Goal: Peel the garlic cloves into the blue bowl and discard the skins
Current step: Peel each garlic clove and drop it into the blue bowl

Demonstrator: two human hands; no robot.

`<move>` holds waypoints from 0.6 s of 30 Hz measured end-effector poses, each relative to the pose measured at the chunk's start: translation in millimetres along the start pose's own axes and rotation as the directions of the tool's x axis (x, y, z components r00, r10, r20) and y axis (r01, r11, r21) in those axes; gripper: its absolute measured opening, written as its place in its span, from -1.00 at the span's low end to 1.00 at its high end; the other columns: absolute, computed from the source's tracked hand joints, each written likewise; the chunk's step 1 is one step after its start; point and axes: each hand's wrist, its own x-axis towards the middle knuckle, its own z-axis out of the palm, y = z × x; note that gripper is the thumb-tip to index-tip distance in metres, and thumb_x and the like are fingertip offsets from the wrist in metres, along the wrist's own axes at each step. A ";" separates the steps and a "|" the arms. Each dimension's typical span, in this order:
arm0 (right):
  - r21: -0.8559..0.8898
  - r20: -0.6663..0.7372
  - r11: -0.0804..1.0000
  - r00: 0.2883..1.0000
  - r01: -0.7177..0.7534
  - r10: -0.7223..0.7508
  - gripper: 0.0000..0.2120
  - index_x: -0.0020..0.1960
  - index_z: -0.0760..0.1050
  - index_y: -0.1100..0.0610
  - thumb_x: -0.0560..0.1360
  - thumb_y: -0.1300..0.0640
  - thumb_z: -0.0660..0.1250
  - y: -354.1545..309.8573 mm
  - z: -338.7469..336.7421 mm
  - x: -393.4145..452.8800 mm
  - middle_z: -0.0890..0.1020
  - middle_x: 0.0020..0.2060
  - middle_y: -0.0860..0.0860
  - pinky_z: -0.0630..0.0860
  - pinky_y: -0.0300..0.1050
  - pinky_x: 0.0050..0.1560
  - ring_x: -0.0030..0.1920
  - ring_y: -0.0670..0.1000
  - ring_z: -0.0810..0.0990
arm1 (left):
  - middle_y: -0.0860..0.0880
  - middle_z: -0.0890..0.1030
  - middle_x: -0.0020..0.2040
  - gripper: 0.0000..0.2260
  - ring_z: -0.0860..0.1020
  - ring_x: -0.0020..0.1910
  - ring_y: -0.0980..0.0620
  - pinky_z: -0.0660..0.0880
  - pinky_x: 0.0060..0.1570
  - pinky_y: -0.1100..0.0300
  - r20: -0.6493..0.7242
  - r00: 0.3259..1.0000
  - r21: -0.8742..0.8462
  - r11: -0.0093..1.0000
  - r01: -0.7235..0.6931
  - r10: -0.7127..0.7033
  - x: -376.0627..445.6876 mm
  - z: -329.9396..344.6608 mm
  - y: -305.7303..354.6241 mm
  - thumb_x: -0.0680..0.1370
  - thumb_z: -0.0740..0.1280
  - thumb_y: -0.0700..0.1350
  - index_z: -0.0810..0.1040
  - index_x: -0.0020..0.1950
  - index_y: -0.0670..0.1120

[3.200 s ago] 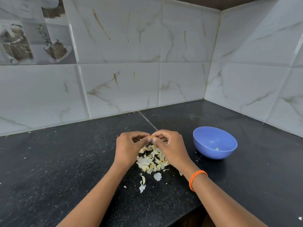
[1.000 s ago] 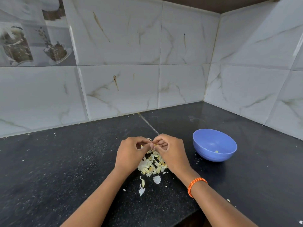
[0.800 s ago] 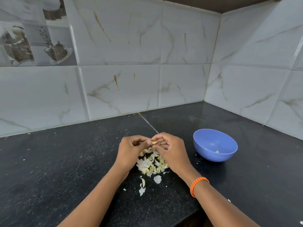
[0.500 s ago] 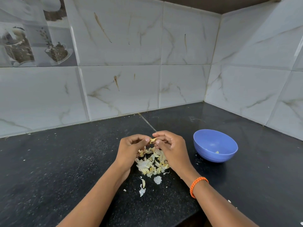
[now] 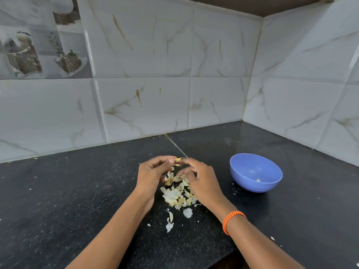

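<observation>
two hands pinching a garlic clove over a pile of skins on a black desk (image 5: 77, 191)

the left hand (image 5: 150, 176) and right hand (image 5: 202, 181) each pinch the small garlic clove (image 5: 178, 159) at their fingertips, above the skins (image 5: 177, 193) heaped between the wrists. right of them stands the blue bowl (image 5: 256, 172), apart, with a pale bit inside.

blue bowl (image 5: 254, 183) right, skin pile (image 5: 177, 197) centre, bare counter (image 5: 68, 191) left

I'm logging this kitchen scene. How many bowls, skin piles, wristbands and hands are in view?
Blue bowl: 1
Pile of garlic skins: 1
Orange wristband: 1
Hands: 2, left hand and right hand, both pinching a garlic piece
Total: 5
</observation>
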 end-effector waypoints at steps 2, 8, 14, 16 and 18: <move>0.003 -0.023 1.000 1.000 0.016 -0.016 -0.66 0.31 0.64 -0.12 0.65 0.23 0.34 0.5 -1.1 -0.7 0.77 -0.13 -0.25 0.68 -0.03 -0.01 -0.15 -0.07 0.75 | -0.11 0.78 0.05 -0.88 0.61 -0.12 0.12 0.42 -0.25 0.24 -0.006 1.000 -0.001 1.000 0.000 0.000 -0.8 0.9 0.3 0.57 0.54 -0.06 0.82 0.06 -0.06; 0.056 -0.082 0.998 0.997 0.015 -0.010 -0.69 0.18 0.72 0.04 0.51 0.33 0.55 -0.4 -6.0 -0.1 0.72 -0.14 -0.09 0.69 -0.23 -0.08 -0.15 -0.15 0.73 | -0.08 0.79 -0.02 -0.91 0.59 -0.17 0.13 0.41 -0.27 0.23 -0.010 1.000 0.033 0.999 0.015 -0.015 -2.8 1.8 -1.9 0.60 0.53 -0.09 0.82 0.04 -0.05; 0.100 -0.054 0.995 0.999 -0.004 0.010 -0.73 0.22 0.70 0.09 0.66 0.36 0.34 2.3 -13.9 2.6 0.77 -0.10 -0.06 0.71 -0.18 0.05 -0.05 -0.16 0.76 | -0.05 0.76 -0.18 -0.95 0.58 -0.29 0.18 0.45 -0.31 0.34 0.000 0.998 0.138 0.989 -0.057 0.057 -3.6 3.4 -2.4 0.58 0.55 -0.14 0.82 0.00 -0.08; 0.087 -0.060 0.996 0.998 -0.019 0.024 -0.70 0.18 0.72 0.08 0.64 0.37 0.31 2.5 -20.0 0.3 0.78 -0.09 -0.10 0.67 -0.25 0.06 -0.01 -0.21 0.74 | -0.02 0.77 -0.19 -0.95 0.66 -0.27 0.18 0.54 -0.22 0.34 0.028 0.994 0.195 0.975 -0.111 0.107 -6.6 6.5 -1.2 0.57 0.57 -0.19 0.82 0.00 -0.08; 0.161 -0.046 0.986 0.998 -0.035 0.043 -0.74 0.14 0.74 0.07 0.66 0.30 0.31 3.0 -26.5 -3.4 0.77 -0.12 -0.10 0.67 -0.21 0.01 -0.04 -0.15 0.74 | 0.03 0.79 -0.15 -0.93 0.75 -0.14 0.10 0.67 -0.04 0.18 0.064 0.982 0.304 0.934 -0.189 0.178 -7.5 10.3 -2.9 0.55 0.59 -0.19 0.82 -0.01 -0.03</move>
